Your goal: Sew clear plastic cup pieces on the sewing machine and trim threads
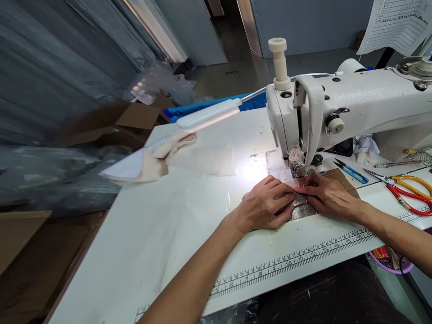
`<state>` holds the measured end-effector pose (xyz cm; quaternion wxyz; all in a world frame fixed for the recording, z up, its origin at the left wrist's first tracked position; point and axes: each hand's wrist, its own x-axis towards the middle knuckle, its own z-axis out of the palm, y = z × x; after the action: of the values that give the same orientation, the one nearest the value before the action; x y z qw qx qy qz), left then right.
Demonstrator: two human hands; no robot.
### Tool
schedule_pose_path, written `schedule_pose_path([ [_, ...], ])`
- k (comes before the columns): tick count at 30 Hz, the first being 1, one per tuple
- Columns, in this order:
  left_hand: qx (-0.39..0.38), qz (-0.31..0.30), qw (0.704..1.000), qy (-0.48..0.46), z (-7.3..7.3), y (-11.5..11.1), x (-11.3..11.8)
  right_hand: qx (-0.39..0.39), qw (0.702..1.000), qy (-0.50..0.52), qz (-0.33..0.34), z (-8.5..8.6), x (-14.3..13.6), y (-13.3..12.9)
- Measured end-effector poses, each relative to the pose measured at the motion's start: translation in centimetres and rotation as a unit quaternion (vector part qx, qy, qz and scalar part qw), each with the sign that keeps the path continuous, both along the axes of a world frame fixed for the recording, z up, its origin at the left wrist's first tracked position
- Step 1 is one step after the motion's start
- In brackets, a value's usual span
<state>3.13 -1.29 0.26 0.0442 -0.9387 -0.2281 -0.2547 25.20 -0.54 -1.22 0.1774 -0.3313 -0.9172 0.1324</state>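
Both hands work close in front of the presser foot (299,172) of a white sewing machine (367,94). My left hand (268,202) rests low on the table, its fingers curled and pressed together toward the needle area. From the right, my right hand (326,195) meets it, thumb and fingers pinched. Something small and pale lies between the fingertips, too covered to name. Under the hands shows a shiny metallic plate with grid lines (305,212). A bunched pale pink ribbon (295,155) hangs beside the needle bar.
Blue thread snips (351,172) and scissors with red and yellow handles (405,186) lie right of the machine. Folded pale cloth (151,164) sits at the table's left edge, under a lit lamp (209,113). A printed ruler (290,264) runs along the front; cardboard boxes (138,116) stand left.
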Motion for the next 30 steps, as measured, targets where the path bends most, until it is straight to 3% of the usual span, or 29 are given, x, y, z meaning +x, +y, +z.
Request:
schedule_pose_path([
  [17, -0.034, 0.025, 0.999, -0.018, 0.04, -0.43, 0.12, 0.013, 1.000, 0.016, 0.024, -0.09, 0.38, 0.25],
  [30, -0.034, 0.044, 0.998, 0.020, 0.17, -0.35, -0.10, 0.036, 0.999, -0.035, -0.018, -0.11, -0.42, -0.08],
])
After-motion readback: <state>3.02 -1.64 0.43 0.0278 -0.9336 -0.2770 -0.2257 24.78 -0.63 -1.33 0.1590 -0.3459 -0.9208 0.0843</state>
